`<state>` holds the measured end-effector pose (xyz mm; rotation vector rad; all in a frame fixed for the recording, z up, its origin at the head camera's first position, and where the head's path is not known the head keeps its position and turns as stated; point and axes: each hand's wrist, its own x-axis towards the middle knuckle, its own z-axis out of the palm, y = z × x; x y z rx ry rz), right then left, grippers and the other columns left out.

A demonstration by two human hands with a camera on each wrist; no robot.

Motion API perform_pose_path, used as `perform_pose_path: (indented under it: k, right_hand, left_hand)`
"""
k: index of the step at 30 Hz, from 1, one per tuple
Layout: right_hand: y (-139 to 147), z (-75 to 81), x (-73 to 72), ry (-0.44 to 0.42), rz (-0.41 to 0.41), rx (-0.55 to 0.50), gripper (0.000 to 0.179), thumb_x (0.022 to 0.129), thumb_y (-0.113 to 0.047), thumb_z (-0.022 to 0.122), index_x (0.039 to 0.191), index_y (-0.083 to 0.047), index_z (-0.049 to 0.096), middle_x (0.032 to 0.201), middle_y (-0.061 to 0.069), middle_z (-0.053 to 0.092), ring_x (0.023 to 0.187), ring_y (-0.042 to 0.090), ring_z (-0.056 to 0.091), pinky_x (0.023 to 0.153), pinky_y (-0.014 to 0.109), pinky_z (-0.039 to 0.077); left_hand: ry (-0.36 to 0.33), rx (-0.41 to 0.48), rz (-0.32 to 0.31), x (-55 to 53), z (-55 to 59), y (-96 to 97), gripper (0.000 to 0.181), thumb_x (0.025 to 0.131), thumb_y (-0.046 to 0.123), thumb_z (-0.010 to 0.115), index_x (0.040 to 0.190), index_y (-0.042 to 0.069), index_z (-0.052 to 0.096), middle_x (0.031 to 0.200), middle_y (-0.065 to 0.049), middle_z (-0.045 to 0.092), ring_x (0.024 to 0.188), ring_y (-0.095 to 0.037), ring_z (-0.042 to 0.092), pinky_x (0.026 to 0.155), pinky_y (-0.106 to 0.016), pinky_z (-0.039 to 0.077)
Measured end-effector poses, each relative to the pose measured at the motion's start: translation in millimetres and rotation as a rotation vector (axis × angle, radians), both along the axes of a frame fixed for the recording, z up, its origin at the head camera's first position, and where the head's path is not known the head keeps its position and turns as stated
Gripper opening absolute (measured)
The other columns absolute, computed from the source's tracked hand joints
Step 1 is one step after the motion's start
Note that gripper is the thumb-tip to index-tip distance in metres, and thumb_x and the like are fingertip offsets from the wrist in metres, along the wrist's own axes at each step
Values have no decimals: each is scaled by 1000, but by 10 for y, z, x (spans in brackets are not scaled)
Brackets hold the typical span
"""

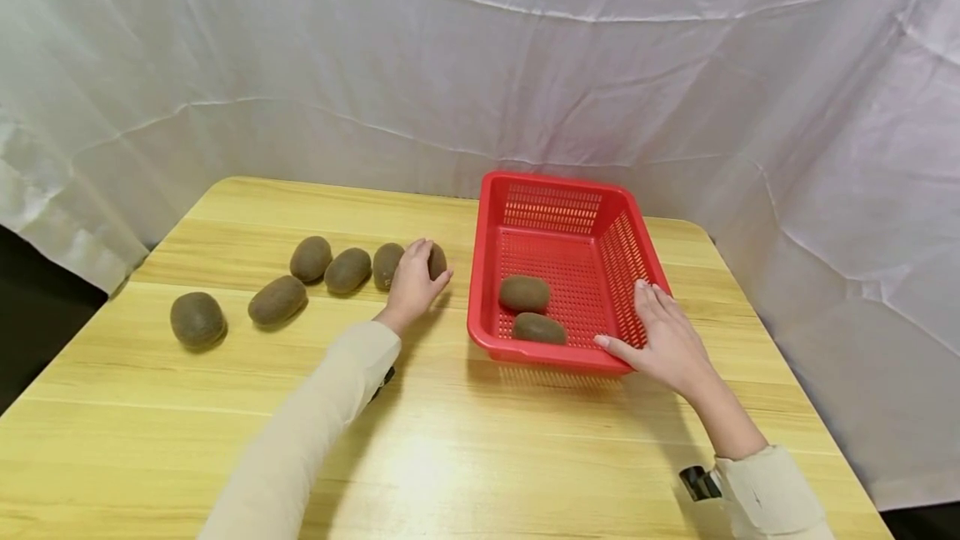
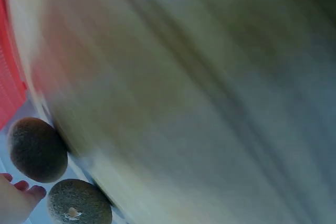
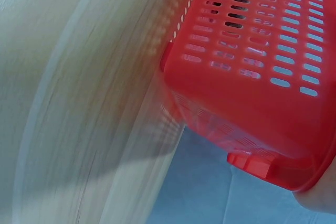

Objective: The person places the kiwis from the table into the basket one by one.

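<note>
My left hand (image 1: 411, 283) reaches over the rightmost kiwi (image 1: 438, 260) of a loose row, fingers above it and thumb out to its right. In the left wrist view, those fingertips (image 2: 35, 191) are close by two kiwis. Just left of the hand lies another kiwi (image 1: 387, 266). My right hand (image 1: 670, 346) holds the near right corner of a red plastic basket (image 1: 486, 273), thumb on the front rim and fingers over the side rim. Inside the basket are two kiwis, one (image 1: 524, 293) behind the other (image 1: 539, 328).
Further left on the wooden table (image 1: 150, 423) lie more kiwis: one (image 1: 348, 270) beside another (image 1: 311, 258), then one (image 1: 277, 301) and the leftmost (image 1: 197, 320). A pale cloth (image 1: 420, 65) hangs behind the table and along its sides.
</note>
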<state>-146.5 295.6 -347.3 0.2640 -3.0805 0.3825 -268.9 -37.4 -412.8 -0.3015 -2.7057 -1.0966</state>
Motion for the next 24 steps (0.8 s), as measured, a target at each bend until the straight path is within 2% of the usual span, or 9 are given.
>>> perform_pose_path:
  k: [4, 9, 16, 20, 24]
  right_hand:
    - [0, 3, -2, 1, 2, 0, 102, 82, -61, 54, 144, 10, 14, 151, 28, 16, 139, 44, 13, 113, 56, 15]
    - [6, -1, -7, 10, 9, 3, 102, 82, -60, 55, 143, 11, 15, 150, 29, 17, 139, 45, 14, 113, 56, 15]
    - [1, -7, 0, 9, 7, 5, 102, 82, -60, 55, 143, 11, 15, 150, 29, 18, 139, 44, 14, 113, 56, 15]
    - [-1, -6, -1, 8, 7, 5, 102, 82, -60, 55, 143, 11, 15, 150, 29, 18, 139, 44, 14, 113, 56, 15]
    - [2, -3, -1, 9, 5, 4, 101, 82, -60, 55, 143, 11, 15, 150, 29, 18, 139, 44, 14, 112, 57, 16]
  left_hand:
    - [-55, -49, 26, -23, -6, 29, 61, 85, 19, 66, 134, -8, 40, 142, -26, 35, 134, -38, 33, 112, -44, 29]
    - [-133, -52, 64, -41, 31, 80, 65, 87, 17, 64, 137, -9, 34, 145, -27, 29, 137, -38, 27, 114, -43, 26]
    - [-180, -66, 119, -75, 33, 133, 64, 87, 17, 64, 137, -10, 33, 142, -28, 33, 135, -39, 30, 113, -41, 28]
    - [-185, -82, 111, -78, 34, 135, 62, 87, 15, 62, 137, -10, 33, 140, -27, 35, 134, -38, 32, 112, -41, 29]
    - [-180, -82, 66, -91, 27, 113, 61, 87, 13, 63, 136, -10, 35, 140, -26, 37, 132, -37, 35, 112, -40, 31]
